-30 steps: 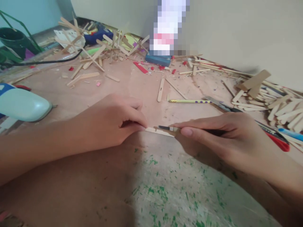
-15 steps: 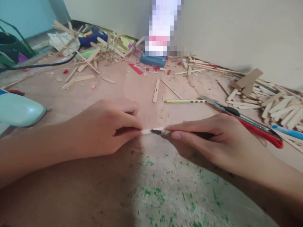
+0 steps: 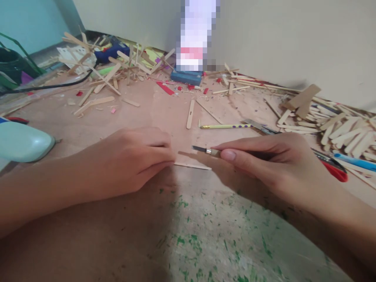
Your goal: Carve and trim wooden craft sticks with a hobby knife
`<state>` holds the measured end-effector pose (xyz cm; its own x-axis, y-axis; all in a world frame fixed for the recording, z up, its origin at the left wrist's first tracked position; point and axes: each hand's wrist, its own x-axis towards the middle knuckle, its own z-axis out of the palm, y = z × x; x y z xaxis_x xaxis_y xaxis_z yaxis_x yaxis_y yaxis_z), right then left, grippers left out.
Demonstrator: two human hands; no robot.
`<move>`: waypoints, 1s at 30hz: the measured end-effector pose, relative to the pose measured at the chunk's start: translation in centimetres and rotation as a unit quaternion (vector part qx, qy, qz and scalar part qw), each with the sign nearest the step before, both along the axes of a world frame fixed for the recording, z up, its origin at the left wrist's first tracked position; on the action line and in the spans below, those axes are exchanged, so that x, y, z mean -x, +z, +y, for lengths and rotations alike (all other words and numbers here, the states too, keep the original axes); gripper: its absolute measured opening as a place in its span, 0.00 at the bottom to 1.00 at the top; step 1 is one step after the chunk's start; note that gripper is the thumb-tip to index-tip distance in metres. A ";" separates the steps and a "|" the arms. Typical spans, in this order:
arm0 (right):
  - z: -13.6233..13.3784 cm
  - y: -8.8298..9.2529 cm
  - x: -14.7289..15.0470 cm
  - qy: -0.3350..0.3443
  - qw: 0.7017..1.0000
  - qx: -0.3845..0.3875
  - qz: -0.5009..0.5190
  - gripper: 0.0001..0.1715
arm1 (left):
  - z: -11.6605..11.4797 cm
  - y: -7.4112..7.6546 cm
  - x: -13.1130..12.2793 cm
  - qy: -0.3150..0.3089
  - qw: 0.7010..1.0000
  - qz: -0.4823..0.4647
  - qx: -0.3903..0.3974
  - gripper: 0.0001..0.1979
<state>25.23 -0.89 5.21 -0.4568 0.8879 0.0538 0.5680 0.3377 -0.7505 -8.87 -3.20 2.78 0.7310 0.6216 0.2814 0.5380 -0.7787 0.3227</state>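
My left hand (image 3: 148, 158) is closed on one end of a pale popsicle stick (image 3: 192, 166), whose free end points right, seen nearly edge-on. My right hand (image 3: 261, 164) pinches a small carving knife (image 3: 209, 151) by its light handle. The knife's dark blade points left, above the stick in the picture and apart from it. Past the blade lie a yellow pencil (image 3: 226, 126) with purple dots and a popsicle stick with a small slot (image 3: 190, 114). A red box cutter (image 3: 335, 166) is partly hidden behind my right hand.
Loose popsicle sticks (image 3: 343, 133) are heaped at the right by a blue tube (image 3: 354, 161). Stick pieces and a dark blue tool (image 3: 113, 53) crowd the back left. A blue block (image 3: 186, 76) stands under a pixelated area. A pale green rounded object (image 3: 26, 140) is at far left.
My right hand has lifted the knife off the stick, up and slightly right. The stick in my left hand now tilts down to the right. The view has shifted slightly.
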 end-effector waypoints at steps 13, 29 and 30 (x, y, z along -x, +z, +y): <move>-0.4 -0.1 -0.6 0.012 0.999 0.040 0.005 0.19 | 0.2 -0.1 -0.1 0.059 0.995 -0.041 0.071 0.16; -2.5 0.6 -0.5 0.125 0.984 -0.103 -0.069 0.18 | 0.0 -0.1 -0.8 0.039 0.989 -0.075 0.120 0.17; -2.7 0.6 -0.6 0.124 0.983 -0.114 -0.073 0.18 | 0.1 -0.2 -0.9 0.040 0.989 -0.081 0.117 0.17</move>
